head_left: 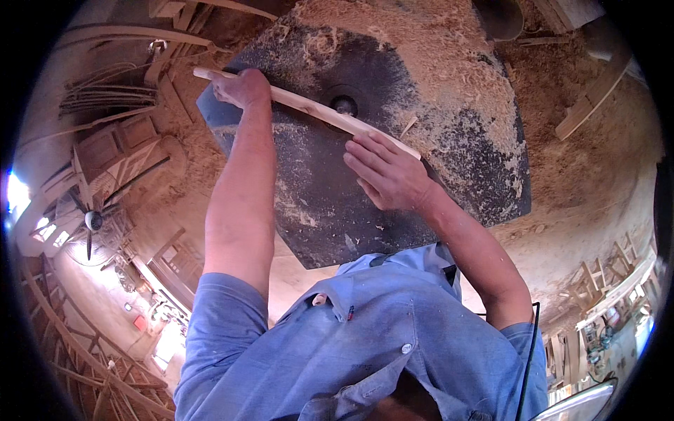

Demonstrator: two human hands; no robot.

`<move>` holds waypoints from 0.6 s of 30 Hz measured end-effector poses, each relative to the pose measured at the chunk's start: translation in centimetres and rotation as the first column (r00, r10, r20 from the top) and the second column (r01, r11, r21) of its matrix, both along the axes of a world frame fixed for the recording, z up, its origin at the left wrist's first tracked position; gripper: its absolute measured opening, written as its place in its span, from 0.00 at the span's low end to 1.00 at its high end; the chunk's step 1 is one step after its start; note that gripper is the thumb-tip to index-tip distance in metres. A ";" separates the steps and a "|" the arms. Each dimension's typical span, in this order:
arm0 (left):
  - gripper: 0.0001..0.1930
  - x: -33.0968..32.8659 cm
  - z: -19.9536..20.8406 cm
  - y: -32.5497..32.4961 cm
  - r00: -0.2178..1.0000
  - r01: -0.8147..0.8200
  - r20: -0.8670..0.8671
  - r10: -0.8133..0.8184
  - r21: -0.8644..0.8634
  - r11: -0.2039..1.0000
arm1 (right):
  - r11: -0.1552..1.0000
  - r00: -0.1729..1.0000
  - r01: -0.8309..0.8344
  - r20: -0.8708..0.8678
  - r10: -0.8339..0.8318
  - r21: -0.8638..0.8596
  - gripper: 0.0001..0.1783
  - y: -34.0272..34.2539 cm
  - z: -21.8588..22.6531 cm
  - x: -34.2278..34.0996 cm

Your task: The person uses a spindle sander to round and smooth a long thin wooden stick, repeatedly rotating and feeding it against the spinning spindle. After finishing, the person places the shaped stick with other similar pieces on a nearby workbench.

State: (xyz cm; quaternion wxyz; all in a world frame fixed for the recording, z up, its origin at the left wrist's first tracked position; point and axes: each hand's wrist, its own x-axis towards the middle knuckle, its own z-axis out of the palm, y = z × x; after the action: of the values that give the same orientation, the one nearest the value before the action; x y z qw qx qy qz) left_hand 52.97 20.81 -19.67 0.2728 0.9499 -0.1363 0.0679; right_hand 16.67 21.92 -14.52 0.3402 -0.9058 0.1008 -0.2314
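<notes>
A long, pale wooden strip (309, 107) lies slantwise across a dark, flat machine table (316, 189), its left end farther from me. My left hand (243, 88) is closed round the strip close to that left end, which sticks out past the fingers. Toward the other end, my right hand (390, 172) rests against the strip with its fingers stretched out and the thumb side low over the table. Just beyond the strip's middle, a round spindle (344, 105) sits in a circular opening. Whether the strip touches it, I cannot tell.
Sawdust and shavings (449, 63) cover the table's far and right parts. A thin wood splinter (409, 126) lies beyond my right hand. Curved wooden pieces (133, 31) stand at far left, near a fan (93, 221). A board (593, 98) is at far right.
</notes>
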 end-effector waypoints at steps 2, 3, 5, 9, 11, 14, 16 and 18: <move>0.41 0.3 0.1 0.0 0.998 0.023 -0.064 -0.029 -0.089 0.996 | 1.000 1.000 0.001 0.001 -0.001 -0.015 0.34 -0.1 -0.1 0.4; 0.41 0.5 0.0 0.1 0.998 0.019 -0.062 -0.025 -0.085 0.996 | 1.000 1.000 0.001 0.002 -0.001 -0.023 0.34 -0.1 -0.2 0.5; 0.41 1.0 -0.1 0.1 0.998 0.013 -0.058 -0.018 -0.077 0.997 | 1.000 1.000 -0.004 0.011 0.004 -0.020 0.34 -0.1 -0.3 0.9; 0.46 1.9 -0.2 0.2 0.998 -0.057 -0.028 0.059 0.041 0.998 | 1.000 1.000 -0.013 0.001 0.013 -0.019 0.34 -0.3 -0.1 1.5; 0.47 2.1 0.0 0.1 0.997 -0.060 -0.034 0.062 0.062 0.996 | 1.000 1.000 -0.019 0.004 0.019 -0.011 0.33 -0.3 -0.1 1.8; 0.43 1.9 0.7 0.0 0.993 -0.002 -0.116 -0.007 -0.072 0.997 | 1.000 1.000 -0.021 0.011 0.021 -0.006 0.33 -0.4 -0.3 2.3; 0.43 2.6 0.6 0.2 0.995 0.000 -0.097 -0.004 -0.040 0.999 | 1.000 1.000 -0.025 0.016 0.025 -0.001 0.34 -0.4 -0.3 2.6; 0.45 3.2 0.2 0.3 0.996 -0.033 -0.087 0.031 -0.023 0.999 | 0.999 0.999 -0.036 0.019 0.035 0.008 0.36 -0.4 -0.4 3.0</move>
State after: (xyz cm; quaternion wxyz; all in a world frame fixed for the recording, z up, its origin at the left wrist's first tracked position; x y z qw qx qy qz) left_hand 56.20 21.15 -19.43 0.2889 0.9507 -0.1082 0.0328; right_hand 19.67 21.54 -14.89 0.3490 -0.9038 0.0825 -0.2335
